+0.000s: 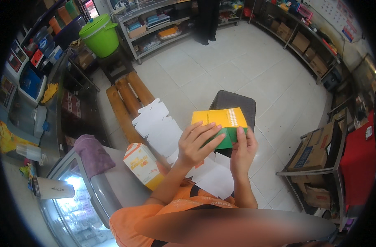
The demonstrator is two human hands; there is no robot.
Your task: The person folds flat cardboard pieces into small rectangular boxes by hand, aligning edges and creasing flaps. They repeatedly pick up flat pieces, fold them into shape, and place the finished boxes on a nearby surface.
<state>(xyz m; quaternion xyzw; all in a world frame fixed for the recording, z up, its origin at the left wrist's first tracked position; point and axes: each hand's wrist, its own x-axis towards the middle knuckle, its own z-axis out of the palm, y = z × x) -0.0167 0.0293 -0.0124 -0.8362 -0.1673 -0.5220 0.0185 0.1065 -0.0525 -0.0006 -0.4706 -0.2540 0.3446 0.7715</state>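
Note:
Both my hands are at a yellow and green paperboard box (212,117), held in front of me with its green end toward me. My left hand (199,143) lies across the left of that end, fingers along the green flaps and on the edge of the yellow side; its thumb is hidden. At the right corner, my right hand (243,152) grips the box between fingers and thumb. White flat box blanks (159,127) lie overlapping on a wooden bench (132,96) to the left. Another white blank (216,175) rests at my lap, below my wrists.
A white, orange and yellow box (142,164) stands by my left forearm. Behind the held box is a dark stool (237,103). A glass-topped freezer (109,181) with a purple cloth (93,156) is at left; a metal rack with cardboard boxes (311,152) at right. Someone stands far ahead.

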